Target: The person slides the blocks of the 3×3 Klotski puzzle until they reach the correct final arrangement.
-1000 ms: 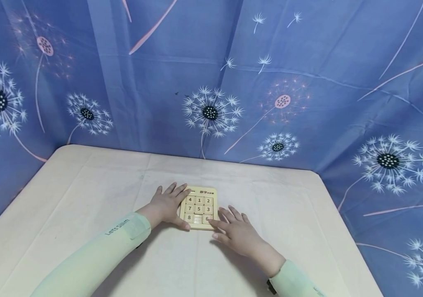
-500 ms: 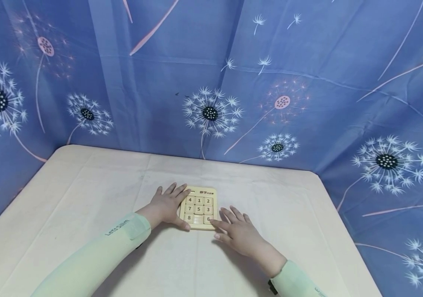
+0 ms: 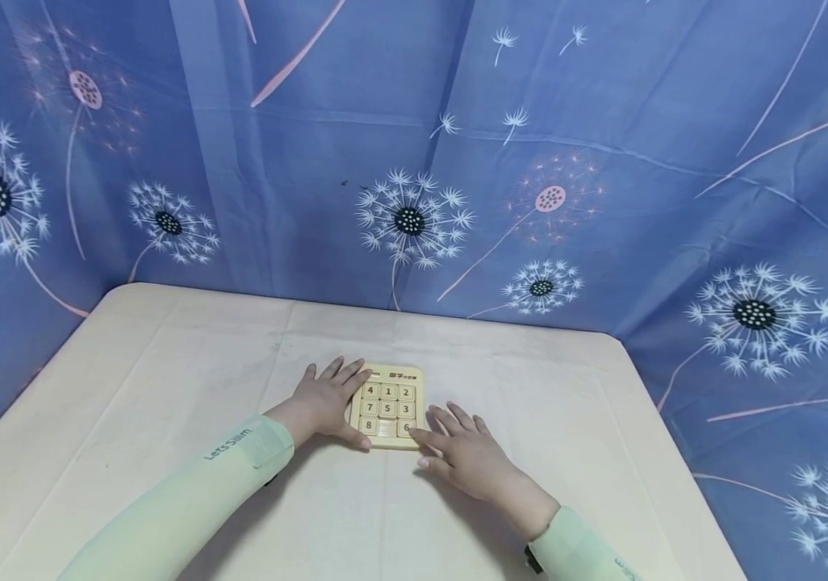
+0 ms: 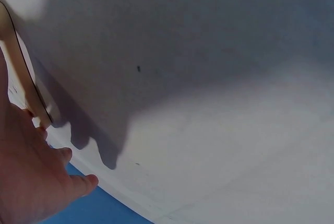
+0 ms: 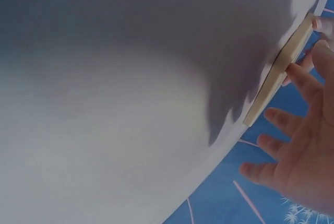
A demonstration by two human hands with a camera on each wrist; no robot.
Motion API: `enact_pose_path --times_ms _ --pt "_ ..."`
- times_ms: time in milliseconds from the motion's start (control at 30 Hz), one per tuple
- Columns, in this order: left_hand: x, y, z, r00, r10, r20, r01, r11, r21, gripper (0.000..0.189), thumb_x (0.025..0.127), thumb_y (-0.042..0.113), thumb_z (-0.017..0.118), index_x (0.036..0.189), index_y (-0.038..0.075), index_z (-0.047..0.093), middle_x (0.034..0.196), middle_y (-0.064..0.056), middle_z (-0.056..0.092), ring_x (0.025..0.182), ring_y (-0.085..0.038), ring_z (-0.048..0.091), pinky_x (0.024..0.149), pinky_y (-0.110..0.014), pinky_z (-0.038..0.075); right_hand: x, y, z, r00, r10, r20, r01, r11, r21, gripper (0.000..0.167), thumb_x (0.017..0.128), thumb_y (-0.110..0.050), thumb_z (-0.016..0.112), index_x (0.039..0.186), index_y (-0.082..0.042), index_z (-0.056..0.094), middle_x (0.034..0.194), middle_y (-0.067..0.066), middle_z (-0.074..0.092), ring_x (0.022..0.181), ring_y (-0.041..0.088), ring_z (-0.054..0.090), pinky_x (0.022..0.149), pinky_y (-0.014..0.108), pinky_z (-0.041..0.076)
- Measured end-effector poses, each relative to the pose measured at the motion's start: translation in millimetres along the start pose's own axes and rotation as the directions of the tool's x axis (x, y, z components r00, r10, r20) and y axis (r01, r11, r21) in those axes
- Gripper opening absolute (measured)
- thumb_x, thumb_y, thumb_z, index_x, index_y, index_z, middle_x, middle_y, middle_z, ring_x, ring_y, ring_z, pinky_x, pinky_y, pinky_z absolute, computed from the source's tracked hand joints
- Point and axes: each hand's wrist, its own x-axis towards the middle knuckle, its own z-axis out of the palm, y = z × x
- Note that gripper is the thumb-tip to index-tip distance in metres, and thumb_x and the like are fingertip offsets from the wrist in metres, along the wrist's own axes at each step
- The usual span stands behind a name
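Note:
A pale yellow number slide puzzle (image 3: 395,445) lies flat on the table in the head view. Its rows read 4 1 2, 7 5 3, then 8, a gap and the 6 tile (image 3: 403,423). My left hand (image 3: 319,403) rests along its left side, fingers spread over the upper left corner, thumb at the lower left edge. With its index fingertip, my right hand (image 3: 468,456) touches the 6 tile, the other fingers extended off the board. In the left and right wrist views, only the edge of the puzzle (image 5: 276,72) shows, beside each hand.
A cream-coloured cloth covers the table (image 3: 196,347), whose rounded far corners are visible. Blue curtains (image 3: 312,210) with dandelion prints hang behind and on both sides. Pale green sleeves (image 3: 196,484) cover both forearms.
Compared with a second ago, the 6 tile sits very slightly further right, and my right index fingertip has shifted with it. My left hand has stayed in place.

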Motion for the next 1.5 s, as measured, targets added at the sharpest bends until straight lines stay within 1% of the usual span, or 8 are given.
enact_pose_path --times_ms 200,300,433,700,933,1133,1267,1500 --pt "-0.6 -0.1 -1.0 1.000 0.009 0.002 -0.009 1.000 -0.005 0.123 0.070 0.072 0.081 0.164 0.014 0.025 0.175 -0.007 0.016 0.161 -0.039 0.013 0.128 -0.069 0.015 6.7 -5.1 -2.8 1.000 -0.016 -0.002 0.016 1.000 0.000 0.049 0.104 -0.045 0.053 0.148 -0.023 0.055 0.162 0.019 0.041 0.151 0.049 0.035 0.115 0.077 0.034" --pt "-0.5 -0.8 -0.4 1.000 0.009 0.000 -0.009 1.000 -0.003 0.124 0.069 0.073 0.080 0.164 0.015 0.025 0.175 -0.007 0.016 0.161 -0.039 0.013 0.128 -0.069 0.015 11.5 -12.0 -2.4 0.999 -0.045 -0.002 0.045 0.999 -0.001 0.049 0.104 -0.044 0.053 0.148 -0.023 0.055 0.162 0.019 0.041 0.150 0.049 0.035 0.114 0.077 0.035" --pt "-0.5 -1.9 0.7 1.000 0.014 -0.005 -0.014 1.000 0.000 0.125 0.069 0.073 0.080 0.164 0.015 0.024 0.175 -0.007 0.015 0.161 -0.040 0.013 0.127 -0.070 0.015 17.2 -22.9 -0.8 0.997 -0.074 0.009 0.074 0.997 -0.001 0.048 0.103 -0.045 0.054 0.147 -0.026 0.057 0.164 0.017 0.038 0.152 0.048 0.032 0.115 0.078 0.033" --pt "-0.6 -4.2 1.6 1.000 0.012 0.002 -0.012 1.000 0.003 0.125 0.069 0.074 0.079 0.164 0.015 0.024 0.175 -0.007 0.015 0.161 -0.040 0.014 0.127 -0.070 0.016 27.9 -35.2 3.3 0.997 -0.073 0.014 0.074 0.997 -0.020 0.050 0.102 -0.048 0.054 0.148 -0.029 0.055 0.164 0.015 0.039 0.154 0.047 0.030 0.117 0.077 0.030" --pt "0.6 -3.9 2.2 1.000 0.025 -0.008 -0.025 1.000 0.007 0.125 0.069 0.074 0.079 0.164 0.015 0.024 0.175 -0.007 0.015 0.161 -0.040 0.015 0.126 -0.071 0.017 32.0 -34.9 6.9 0.998 -0.060 0.023 0.061 0.998 -0.030 0.051 0.102 -0.051 0.054 0.148 -0.032 0.055 0.166 0.014 0.037 0.155 0.046 0.029 0.118 0.076 0.029" --pt "-0.3 -4.1 0.4 1.000 0.016 -0.003 -0.016 1.000 0.008 0.125 0.069 0.074 0.079 0.164 0.014 0.024 0.175 -0.007 0.014 0.161 -0.040 0.015 0.127 -0.070 0.017 31.2 -33.0 6.5 0.998 -0.061 0.018 0.062 0.998 -0.029 0.048 0.102 -0.049 0.054 0.146 -0.031 0.058 0.165 0.014 0.038 0.154 0.046 0.030 0.118 0.076 0.030" --pt "-2.4 -3.6 -0.6 1.000 0.012 0.001 -0.012 1.000 0.010 0.125 0.070 0.074 0.079 0.164 0.014 0.024 0.175 -0.007 0.015 0.161 -0.040 0.015 0.127 -0.070 0.017 29.5 -30.1 6.4 0.998 -0.054 0.016 0.055 0.998 -0.012 0.048 0.102 -0.048 0.055 0.146 -0.030 0.058 0.165 0.015 0.039 0.154 0.046 0.030 0.117 0.077 0.029" --pt "-0.4 -1.5 -0.4 1.000 0.018 0.001 -0.018 1.000 0.017 0.124 0.070 0.074 0.079 0.164 0.014 0.024 0.175 -0.007 0.015 0.161 -0.040 0.016 0.127 -0.070 0.018 26.2 -23.8 4.1 0.999 -0.040 0.023 0.040 0.999 0.014 0.048 0.101 -0.048 0.055 0.145 -0.030 0.059 0.166 0.015 0.037 0.154 0.047 0.029 0.118 0.077 0.027"
